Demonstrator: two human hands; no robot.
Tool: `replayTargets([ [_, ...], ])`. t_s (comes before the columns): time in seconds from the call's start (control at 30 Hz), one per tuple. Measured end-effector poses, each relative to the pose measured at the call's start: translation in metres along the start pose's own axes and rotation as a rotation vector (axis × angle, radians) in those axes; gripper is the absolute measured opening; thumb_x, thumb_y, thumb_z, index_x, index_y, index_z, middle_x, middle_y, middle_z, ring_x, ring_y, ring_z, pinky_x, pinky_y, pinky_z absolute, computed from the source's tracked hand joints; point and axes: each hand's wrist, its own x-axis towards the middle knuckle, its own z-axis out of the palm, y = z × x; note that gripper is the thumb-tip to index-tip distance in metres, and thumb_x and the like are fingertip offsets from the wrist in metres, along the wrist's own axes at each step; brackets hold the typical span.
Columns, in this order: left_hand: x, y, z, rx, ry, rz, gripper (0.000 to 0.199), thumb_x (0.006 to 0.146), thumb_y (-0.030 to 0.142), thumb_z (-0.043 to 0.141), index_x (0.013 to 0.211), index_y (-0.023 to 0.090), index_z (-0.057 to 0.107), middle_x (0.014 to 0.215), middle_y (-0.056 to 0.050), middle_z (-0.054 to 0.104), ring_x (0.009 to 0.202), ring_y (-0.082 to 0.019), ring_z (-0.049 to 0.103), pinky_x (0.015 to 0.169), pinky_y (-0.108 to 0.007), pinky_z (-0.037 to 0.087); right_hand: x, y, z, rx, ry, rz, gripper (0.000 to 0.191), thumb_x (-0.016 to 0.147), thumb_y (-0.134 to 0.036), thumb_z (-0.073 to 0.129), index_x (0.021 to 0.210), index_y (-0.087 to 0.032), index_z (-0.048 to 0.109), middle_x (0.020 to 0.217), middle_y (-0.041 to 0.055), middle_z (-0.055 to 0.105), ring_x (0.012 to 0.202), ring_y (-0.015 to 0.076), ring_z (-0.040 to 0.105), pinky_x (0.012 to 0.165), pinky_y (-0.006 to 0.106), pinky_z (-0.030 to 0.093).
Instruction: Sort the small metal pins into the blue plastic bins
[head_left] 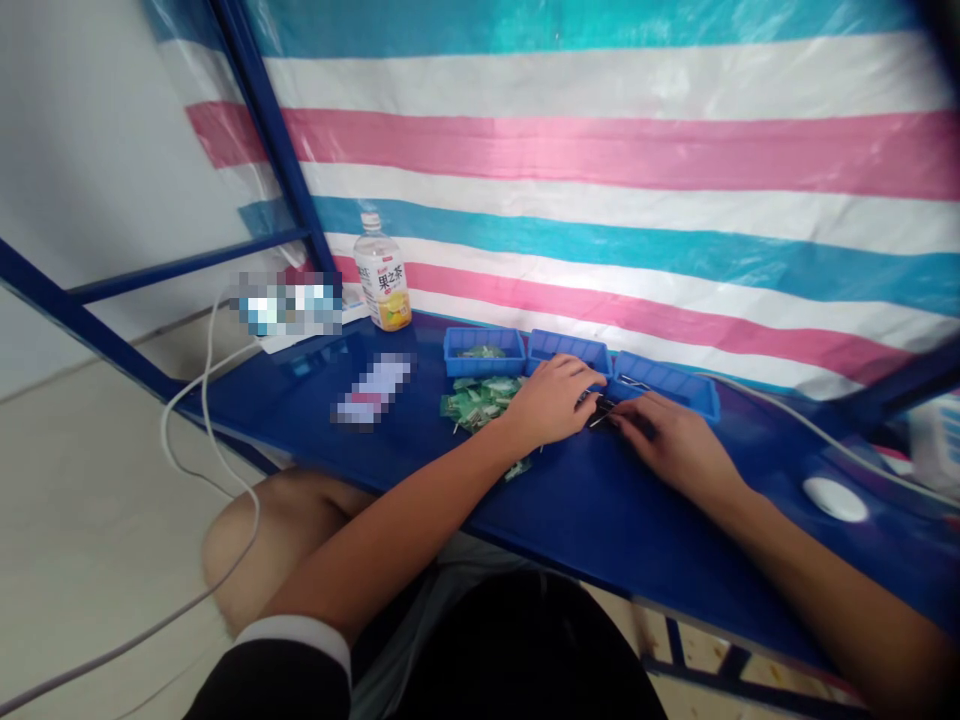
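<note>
My left hand (556, 402) reaches in front of the middle blue tray, its fingers curled down at a small dark item (602, 410) whose kind I cannot make out. Facing it from the right, my right hand (675, 440) has thumb and fingertips pinched at the same spot. A thin, shiny sliver shows between the two hands, too small to name. Beside my left wrist lies a heap of small green circuit boards (480, 400), partly covered by the forearm. A few loose boards (517, 469) lie below that forearm.
Three blue trays line the back: left (484, 368) with green pieces, middle (570, 345), right (697, 395) with thin pieces. A drink bottle (384, 280) stands at the back left. A white oval object (835, 498) and a cable (810, 430) lie right. Blue posts (277, 150) frame the table.
</note>
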Motion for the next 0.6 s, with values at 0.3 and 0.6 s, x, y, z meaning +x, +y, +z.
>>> replayTargets([
  [0.3, 0.001, 0.003, 0.002, -0.032, -0.065, -0.039, 0.038, 0.108, 0.027, 0.052, 0.141, 0.018, 0.069, 0.122, -0.012, 0.079, 0.125, -0.027, 0.065, 0.112, -0.045, 0.052, -0.001, -0.010, -0.009, 0.201, 0.236, 0.158, 0.022, 0.102, -0.043, 0.066, 0.107, -0.024, 0.076, 0.102, 0.0069, 0.078, 0.086, 0.0241, 0.075, 0.072, 0.038, 0.063],
  [0.6, 0.003, 0.008, 0.000, -0.213, -0.057, -0.033, 0.037, 0.107, 0.024, 0.054, 0.139, 0.021, 0.073, 0.128, -0.009, 0.079, 0.121, -0.025, 0.072, 0.110, -0.041, 0.056, -0.001, -0.029, -0.007, 0.241, 0.321, 0.134, 0.018, 0.101, -0.040, 0.067, 0.100, -0.024, 0.075, 0.102, 0.0077, 0.078, 0.083, 0.0223, 0.074, 0.066, 0.035, 0.065],
])
